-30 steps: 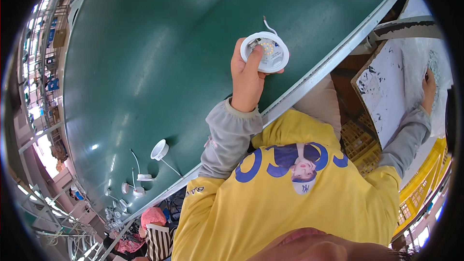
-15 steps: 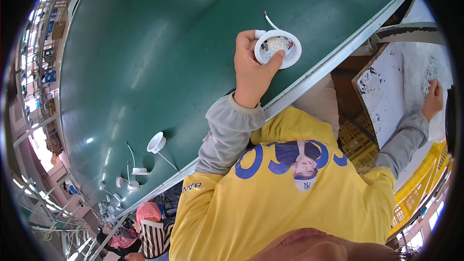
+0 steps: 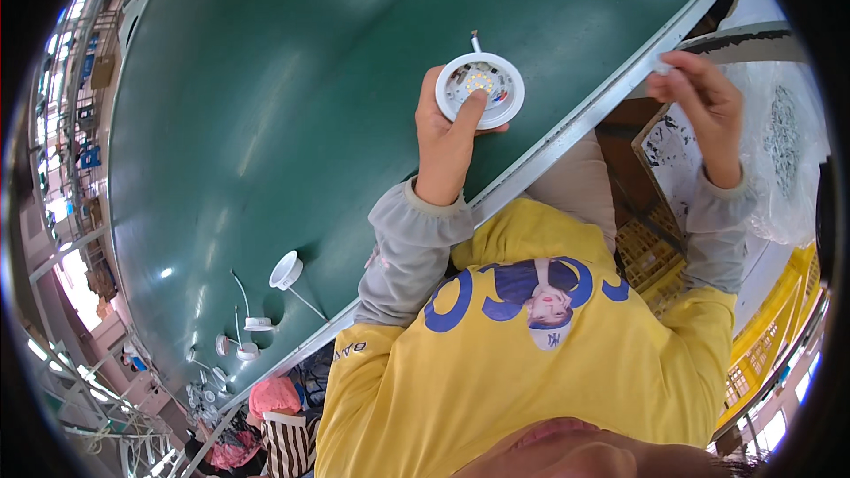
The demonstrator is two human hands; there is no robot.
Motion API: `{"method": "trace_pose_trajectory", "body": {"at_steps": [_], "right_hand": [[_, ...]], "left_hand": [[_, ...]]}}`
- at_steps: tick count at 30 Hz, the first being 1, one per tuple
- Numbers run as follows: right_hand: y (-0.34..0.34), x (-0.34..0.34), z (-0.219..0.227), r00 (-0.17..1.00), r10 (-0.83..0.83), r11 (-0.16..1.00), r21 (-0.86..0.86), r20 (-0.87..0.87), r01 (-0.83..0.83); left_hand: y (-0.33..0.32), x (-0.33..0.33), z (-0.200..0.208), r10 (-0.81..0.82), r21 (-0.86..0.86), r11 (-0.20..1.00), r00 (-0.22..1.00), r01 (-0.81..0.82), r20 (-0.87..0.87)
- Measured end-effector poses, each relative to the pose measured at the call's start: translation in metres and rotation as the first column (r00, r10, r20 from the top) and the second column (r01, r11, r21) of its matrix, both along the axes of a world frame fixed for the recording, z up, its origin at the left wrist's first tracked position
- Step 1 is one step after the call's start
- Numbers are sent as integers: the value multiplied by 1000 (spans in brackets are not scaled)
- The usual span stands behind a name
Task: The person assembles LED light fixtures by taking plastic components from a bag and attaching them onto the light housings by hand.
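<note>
My left hand grips a round white LED downlight above the green work surface. The thumb presses on the lamp's open face, beside the ring of yellow LED chips; the other fingers are behind the rim. A short white cable sticks out from its far side. My right hand is raised by the metal table edge, thumb and fingers drawn together. Something whitish shows at its fingertips, too small to name. Below and right of that hand lies a clear plastic bag holding many small metal pieces.
More white lamps with cables stand on the green table at the lower left, including a larger one. A metal rail edges the table. Yellow crates sit at the right. A person in a pink cap is at the lower left.
My right hand has left the bag of metal pieces and come up and left to the table edge. My left hand has shifted slightly left with the downlight.
</note>
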State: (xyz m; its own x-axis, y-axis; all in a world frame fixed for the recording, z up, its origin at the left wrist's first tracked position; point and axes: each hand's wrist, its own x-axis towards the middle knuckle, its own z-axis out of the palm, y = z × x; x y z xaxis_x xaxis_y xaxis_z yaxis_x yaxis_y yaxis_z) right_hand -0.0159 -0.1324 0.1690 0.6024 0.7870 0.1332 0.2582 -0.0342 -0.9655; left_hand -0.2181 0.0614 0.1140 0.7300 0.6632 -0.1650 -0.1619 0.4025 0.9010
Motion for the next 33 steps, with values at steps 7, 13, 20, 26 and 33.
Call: {"method": "trace_pose_trajectory", "body": {"at_steps": [7,13,20,26,33], "right_hand": [[26,-22,-6,987,113,990,99,-117,-102],[29,-31,2,995,94,989,107,38,-98],[26,-32,4,953,81,980,148,292,-129],[30,-30,-9,964,123,979,129,235,-156],[37,-44,-23,903,325,945,53,-282,-323]], "left_hand": [[-3,0,0,-82,-22,996,996,83,37],[-8,1,-1,-5,141,990,998,14,-63],[-13,-2,-2,6,256,967,996,18,-90],[-20,0,-4,-38,252,967,998,48,-46],[-26,1,-5,-55,765,635,981,-110,187]]}}
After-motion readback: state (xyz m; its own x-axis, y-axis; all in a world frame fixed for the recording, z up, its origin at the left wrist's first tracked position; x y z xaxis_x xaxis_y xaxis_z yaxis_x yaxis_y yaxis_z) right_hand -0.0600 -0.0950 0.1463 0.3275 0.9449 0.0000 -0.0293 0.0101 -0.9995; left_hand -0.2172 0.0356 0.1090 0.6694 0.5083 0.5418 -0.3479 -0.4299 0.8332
